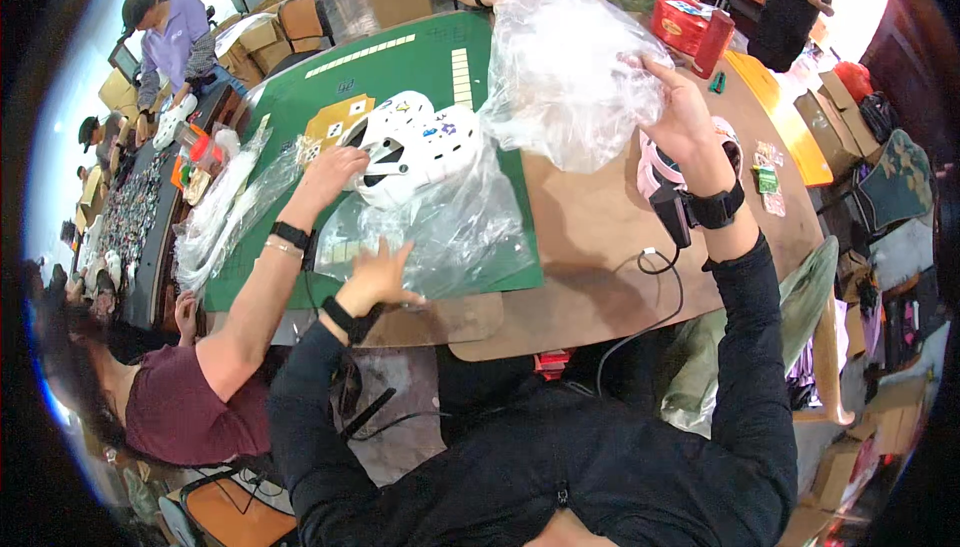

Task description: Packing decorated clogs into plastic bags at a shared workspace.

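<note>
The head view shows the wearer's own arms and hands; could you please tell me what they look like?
The left hand and right hand are both ungloved. The left sleeve and right sleeve are long and black. There is a black left wristband and a black right wristband, the latter with a dark, box-shaped device beside it.

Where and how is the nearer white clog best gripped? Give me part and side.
Probably by the rounded toe end of the nearer white clog, coming from the right: that end looks broad and closed, while the opening faces left, where a co-worker's hand is at the clogs.
</note>
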{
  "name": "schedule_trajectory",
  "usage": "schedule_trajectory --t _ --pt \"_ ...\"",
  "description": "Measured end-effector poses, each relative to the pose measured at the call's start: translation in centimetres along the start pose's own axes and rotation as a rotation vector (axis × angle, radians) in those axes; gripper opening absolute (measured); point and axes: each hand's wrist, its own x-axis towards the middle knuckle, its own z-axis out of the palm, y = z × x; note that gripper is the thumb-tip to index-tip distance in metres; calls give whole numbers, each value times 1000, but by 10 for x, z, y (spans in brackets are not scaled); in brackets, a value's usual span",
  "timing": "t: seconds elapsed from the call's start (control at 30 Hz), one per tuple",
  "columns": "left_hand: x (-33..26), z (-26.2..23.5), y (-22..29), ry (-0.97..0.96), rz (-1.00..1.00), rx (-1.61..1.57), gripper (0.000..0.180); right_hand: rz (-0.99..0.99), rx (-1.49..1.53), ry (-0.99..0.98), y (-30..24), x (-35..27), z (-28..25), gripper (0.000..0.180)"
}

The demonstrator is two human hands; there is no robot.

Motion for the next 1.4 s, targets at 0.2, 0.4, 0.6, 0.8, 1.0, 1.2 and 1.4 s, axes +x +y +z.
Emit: schedule_trajectory --t 0.2,0.4,0.6,0.8,1.0,1.2,1.4 --pt "-16 16 -19 93 -34 -66 115 206 -16 150 17 2 -11 32" --pt "-61 -21 21 134 -87 280 84 113 117 -47 18 9 13 37" --pt "-37 -52 87 570 334 -438 64 -28 379 -648 27 19 17 43" --pt "-1 -6 100 284 248 -126 59 93 -412 159 79 -10 -71 34" --pt "6 -49 130 585 270 -700 82 468 -569 324 96 -41 -122 30" --pt "14 -39 180 901 372 -376 53 31 -832 126 92 -65 -108 44" --pt "23 -43 182 841 268 -1224 17 -289 -581 -338 67 -116 -53 111"
